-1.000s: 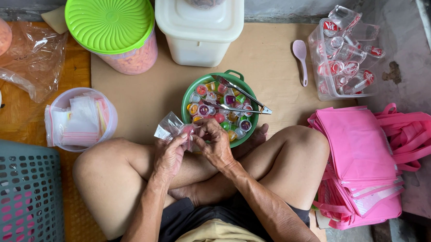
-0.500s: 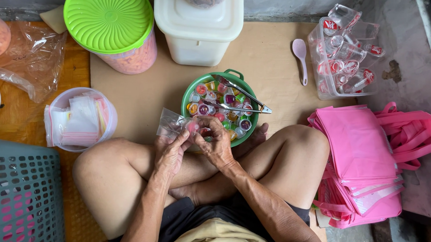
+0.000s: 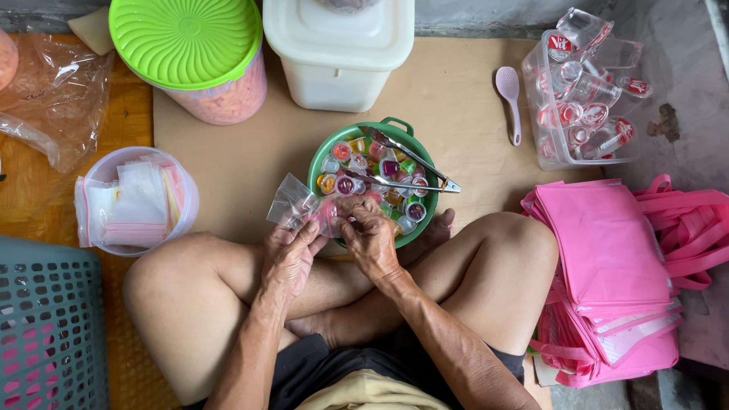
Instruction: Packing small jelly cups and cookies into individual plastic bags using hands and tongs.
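I sit cross-legged on the floor. My left hand (image 3: 290, 251) pinches the lower edge of a small clear plastic bag (image 3: 292, 202) that holds a few jelly cups. My right hand (image 3: 369, 234) grips the bag's other side, fingers at its mouth, just in front of a green bowl (image 3: 321, 158). The bowl is full of small colourful jelly cups, and metal tongs (image 3: 411, 162) lie across it.
A clear tub of small plastic bags (image 3: 135, 199) stands at left. Behind are a green-lidded jar (image 3: 188, 33), a white lidded container (image 3: 339, 40), a pink spoon (image 3: 510, 101), a clear bin of cups (image 3: 586, 92). Pink bags (image 3: 616, 265) lie right; grey basket (image 3: 32, 322) lower left.
The bag has shifted slightly as both hands work its mouth; my right fingers have moved onto the bag's opening. Everything else stays put.
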